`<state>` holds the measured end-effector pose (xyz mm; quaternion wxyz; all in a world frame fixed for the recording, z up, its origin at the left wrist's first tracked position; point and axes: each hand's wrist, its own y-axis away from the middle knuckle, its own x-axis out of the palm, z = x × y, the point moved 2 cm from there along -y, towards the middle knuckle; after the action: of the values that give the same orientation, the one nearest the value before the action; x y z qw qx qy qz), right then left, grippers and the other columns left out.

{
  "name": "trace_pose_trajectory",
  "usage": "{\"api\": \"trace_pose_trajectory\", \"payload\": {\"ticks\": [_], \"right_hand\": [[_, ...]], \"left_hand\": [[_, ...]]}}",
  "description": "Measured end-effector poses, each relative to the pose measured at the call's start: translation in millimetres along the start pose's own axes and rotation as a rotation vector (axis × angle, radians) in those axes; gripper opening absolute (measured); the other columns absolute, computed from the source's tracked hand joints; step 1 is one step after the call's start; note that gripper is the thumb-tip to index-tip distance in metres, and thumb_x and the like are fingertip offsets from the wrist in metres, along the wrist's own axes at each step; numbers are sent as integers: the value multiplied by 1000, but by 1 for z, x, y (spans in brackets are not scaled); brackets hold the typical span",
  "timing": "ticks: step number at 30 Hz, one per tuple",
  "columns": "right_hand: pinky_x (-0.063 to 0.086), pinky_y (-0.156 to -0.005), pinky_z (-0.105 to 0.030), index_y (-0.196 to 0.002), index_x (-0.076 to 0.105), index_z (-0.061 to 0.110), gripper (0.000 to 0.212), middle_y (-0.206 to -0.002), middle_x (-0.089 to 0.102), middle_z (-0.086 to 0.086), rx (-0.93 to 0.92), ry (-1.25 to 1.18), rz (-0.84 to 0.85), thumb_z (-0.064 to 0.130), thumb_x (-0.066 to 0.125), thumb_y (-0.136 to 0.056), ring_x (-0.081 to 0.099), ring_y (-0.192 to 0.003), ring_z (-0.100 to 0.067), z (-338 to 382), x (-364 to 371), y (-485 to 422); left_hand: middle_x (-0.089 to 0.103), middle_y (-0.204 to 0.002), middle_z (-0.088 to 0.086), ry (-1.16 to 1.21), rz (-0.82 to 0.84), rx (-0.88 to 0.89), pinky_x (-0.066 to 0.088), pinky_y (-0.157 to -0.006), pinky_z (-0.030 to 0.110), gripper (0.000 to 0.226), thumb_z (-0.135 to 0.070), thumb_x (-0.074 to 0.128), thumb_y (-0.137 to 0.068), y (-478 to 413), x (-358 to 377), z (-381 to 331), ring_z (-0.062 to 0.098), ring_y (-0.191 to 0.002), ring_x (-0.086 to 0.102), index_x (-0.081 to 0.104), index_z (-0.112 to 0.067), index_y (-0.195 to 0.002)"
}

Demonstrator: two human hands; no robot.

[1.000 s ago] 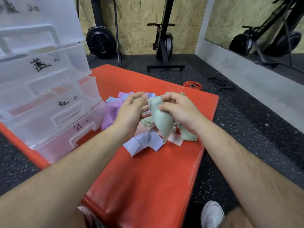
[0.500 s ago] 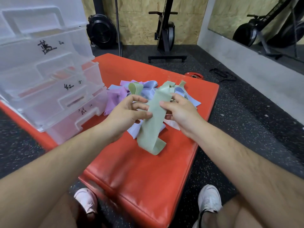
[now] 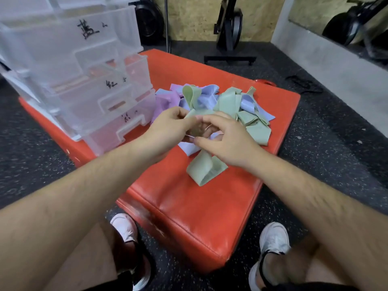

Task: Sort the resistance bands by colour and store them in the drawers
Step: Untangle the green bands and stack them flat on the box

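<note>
The pile of bands (image 3: 235, 106) lay toward the far right edge of the red mat (image 3: 189, 217), just beside the clear drawers (image 3: 84, 91) that stood on the mat's left side. A broad stretch of mat showed between the pile and the near corner by your shoes. Your left hand (image 3: 168, 131) and right hand (image 3: 228, 141) met over the pile's near edge, fingers curled, both pinching one green band (image 3: 201, 169), whose loose loop drooped onto the mat below your right wrist.

Bands (image 3: 228, 106) on mat (image 3: 201, 202), drawers (image 3: 84, 85) left.
</note>
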<state>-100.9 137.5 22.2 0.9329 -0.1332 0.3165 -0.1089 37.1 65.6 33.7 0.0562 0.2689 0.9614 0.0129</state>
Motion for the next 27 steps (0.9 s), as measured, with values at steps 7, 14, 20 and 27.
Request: {"api": "trace_pose_trajectory", "payload": {"ticks": [7, 14, 20, 27], "right_hand": [[50, -98, -34, -122, 59, 29, 40, -116, 68, 0, 186, -194, 232, 29, 66, -83, 64, -112, -15, -13, 6, -11], [25, -45, -13, -94, 59, -10, 32, -46, 32, 16, 198, -146, 322, 21, 67, -96, 27, -43, -1, -11, 30, -11], [43, -56, -17, -97, 67, 7, 24, -64, 62, 7, 273, -180, 501, 28, 74, -91, 55, -56, -2, -5, 21, -12], [42, -69, -28, -87, 69, 19, 30, -77, 69, -7, 334, 20, 638, 43, 84, -76, 58, -71, -10, -24, -9, -10]], "left_hand": [[70, -76, 0, -210, 89, 50, 52, -69, 31, 9, -8, 65, -87, 4, -14, 5, 13, -68, 64, 62, -7, -96], [71, -81, 5, -328, 84, 69, 43, -70, 37, 13, -33, 74, -81, 9, -43, 12, 15, -72, 56, 69, -22, -87], [68, -80, 15, -333, -37, 85, 51, -70, 48, 14, -34, 77, -80, 11, -66, 22, 18, -72, 58, 67, -24, -82], [62, -68, -2, -370, -65, 31, 43, -53, 16, 14, -19, 69, -91, 9, -89, 45, 0, -54, 53, 60, -19, -81]]}}
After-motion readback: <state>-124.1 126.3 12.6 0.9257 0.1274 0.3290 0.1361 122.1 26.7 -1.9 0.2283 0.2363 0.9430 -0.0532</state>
